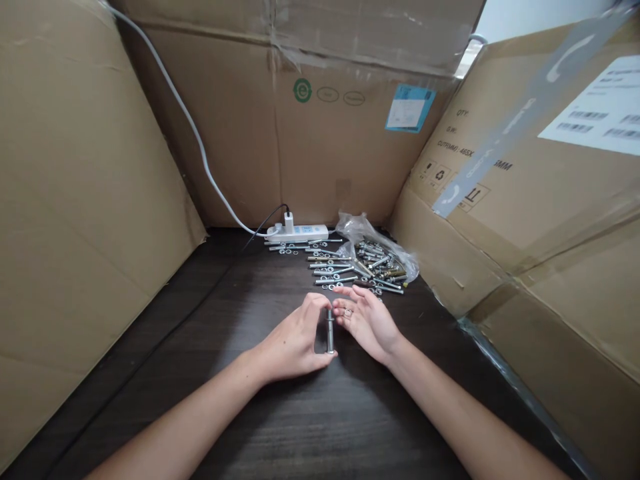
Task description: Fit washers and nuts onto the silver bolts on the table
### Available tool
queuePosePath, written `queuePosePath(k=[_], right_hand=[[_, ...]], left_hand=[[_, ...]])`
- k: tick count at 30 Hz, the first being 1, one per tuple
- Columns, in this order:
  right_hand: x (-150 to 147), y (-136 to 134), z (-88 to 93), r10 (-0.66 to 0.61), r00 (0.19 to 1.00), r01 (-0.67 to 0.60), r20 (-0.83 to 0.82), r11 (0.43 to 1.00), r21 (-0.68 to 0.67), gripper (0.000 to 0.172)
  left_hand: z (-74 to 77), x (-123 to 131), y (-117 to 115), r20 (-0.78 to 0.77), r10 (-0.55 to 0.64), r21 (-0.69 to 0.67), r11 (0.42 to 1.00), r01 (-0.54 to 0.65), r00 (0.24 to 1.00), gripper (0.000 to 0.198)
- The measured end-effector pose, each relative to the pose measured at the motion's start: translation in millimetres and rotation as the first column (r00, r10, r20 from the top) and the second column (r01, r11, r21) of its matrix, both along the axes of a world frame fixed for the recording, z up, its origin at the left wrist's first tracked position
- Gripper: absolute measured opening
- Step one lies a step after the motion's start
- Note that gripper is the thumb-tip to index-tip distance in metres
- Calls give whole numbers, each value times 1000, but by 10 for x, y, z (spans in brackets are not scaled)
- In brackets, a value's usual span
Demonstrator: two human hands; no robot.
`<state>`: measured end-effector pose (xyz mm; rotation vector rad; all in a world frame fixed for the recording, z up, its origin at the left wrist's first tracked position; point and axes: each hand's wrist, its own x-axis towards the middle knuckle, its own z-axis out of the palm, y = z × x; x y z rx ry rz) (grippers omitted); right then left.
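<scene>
My left hand (295, 337) pinches a metal bolt (330, 333) end to end between thumb and fingers above a dark table (285, 420); my right hand (367, 323), loosely spread, sits just beside it, a small ring (348, 312) against its fingers, whether gripped or worn I cannot tell. Beyond, my remote view shows loose bolts (336, 281) beside a clear plastic bag (353, 227).

A dark wood-grain counter (320, 427), enclosed on three sides.
The left cardboard wall (75, 200), the taped back cardboard wall (225, 133) and the printed right cardboard wall (540, 213) stand around it; a pale area (520, 17) shows beyond at upper right, and soft light glosses the surface.
</scene>
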<state>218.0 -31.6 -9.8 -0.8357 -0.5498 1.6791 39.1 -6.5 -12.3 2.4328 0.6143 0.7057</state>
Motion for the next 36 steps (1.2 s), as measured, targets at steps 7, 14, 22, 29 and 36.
queuePosePath(k=[7,14,22,29,36], right_hand=[[-59,-66,66,40,999,-39,-21,999,32,38],[-107,-105,65,57,998,-59,32,996,60,40],[-69,-93,-21,45,991,-56,129,995,79,36],[-120,-135,31,7,957,-46,290,991,128,37],[-101,-152,34,22,985,-49,172,987,155,38]], left_hand=[[44,54,-71,-44,-84,-52,995,81,996,61],[27,64,-54,-88,-73,-63,996,68,993,56],[42,45,-37,-41,-131,-103,987,126,991,61],[-1,50,-33,-55,-108,-118,988,101,993,74],[47,41,-40,-97,-74,-82,994,66,993,63]])
